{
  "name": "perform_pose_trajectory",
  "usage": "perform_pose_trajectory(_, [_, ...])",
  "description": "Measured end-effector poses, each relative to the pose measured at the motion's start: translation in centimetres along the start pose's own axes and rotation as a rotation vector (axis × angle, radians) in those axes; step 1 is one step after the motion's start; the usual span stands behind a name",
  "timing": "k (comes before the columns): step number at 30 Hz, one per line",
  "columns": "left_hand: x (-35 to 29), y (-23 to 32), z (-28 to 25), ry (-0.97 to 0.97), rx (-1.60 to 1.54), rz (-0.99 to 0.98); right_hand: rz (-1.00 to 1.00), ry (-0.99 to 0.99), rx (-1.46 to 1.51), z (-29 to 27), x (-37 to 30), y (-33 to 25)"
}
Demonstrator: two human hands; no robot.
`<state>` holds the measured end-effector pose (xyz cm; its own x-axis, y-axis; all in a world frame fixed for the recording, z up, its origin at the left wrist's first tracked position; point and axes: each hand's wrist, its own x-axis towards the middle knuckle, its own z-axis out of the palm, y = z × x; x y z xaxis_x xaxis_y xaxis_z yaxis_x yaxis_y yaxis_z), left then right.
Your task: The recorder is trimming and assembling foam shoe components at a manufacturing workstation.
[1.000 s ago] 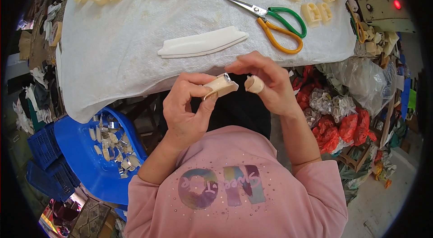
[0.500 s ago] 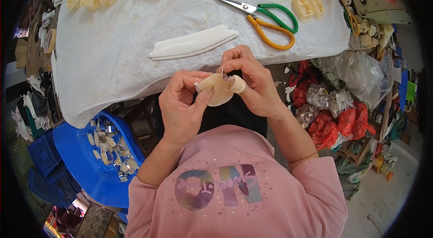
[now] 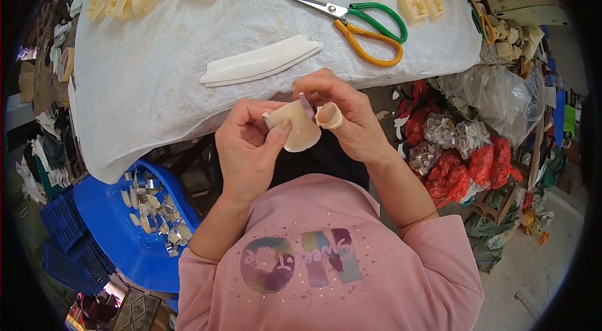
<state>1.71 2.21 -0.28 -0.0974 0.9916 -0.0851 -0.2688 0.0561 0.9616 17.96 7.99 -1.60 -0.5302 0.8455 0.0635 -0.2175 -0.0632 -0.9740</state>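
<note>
I read this as the trimming or fitting step on a single part — the small cream-coloured rounded plastic piece [image 3: 300, 130] is held up in front of the chest, off the counter [image 3: 175, 74], and both hands are working on it at once.

My left hand [image 3: 251, 149] grips the piece from the left, thumb pressed across its face and the other fingers curled behind it — so those fingers are closed on the piece. My right hand [image 3: 345, 118] comes in from the right; its thumb and forefinger are pinched on what looks like a thin greyish blade or tab [image 3: 306, 105] standing at the piece's upper edge. One right fingertip wears a pale band of tape or a finger cot [image 3: 330, 116], just beside the piece.

The next move, as I judge it, calls for a steady hold from the left hand while the right works along the edge in small strokes.

The piece lies between the two hands, touching both, below the white curved plastic strip [image 3: 260, 61] on the white cloth. The green-and-orange-handled scissors [image 3: 357, 24] lie well apart, untouched, among more cream moulded parts [image 3: 420, 5]. A blue plastic tub with metal bits [image 3: 125, 218] sits lower left.
</note>
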Motion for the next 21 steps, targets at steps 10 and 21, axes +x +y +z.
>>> perform_pose_trajectory(10, [-0.2, -0.5, 0.3, -0.027, 0.029, 0.014, -0.2, 0.049, -0.786, 0.5, 0.1, -1.2])
perform_pose_trajectory(21, [0.7, 1.3, -1.1, 0.003, 0.677, 0.42, -0.076, 0.241, 0.261, -0.3, 0.0, -0.9])
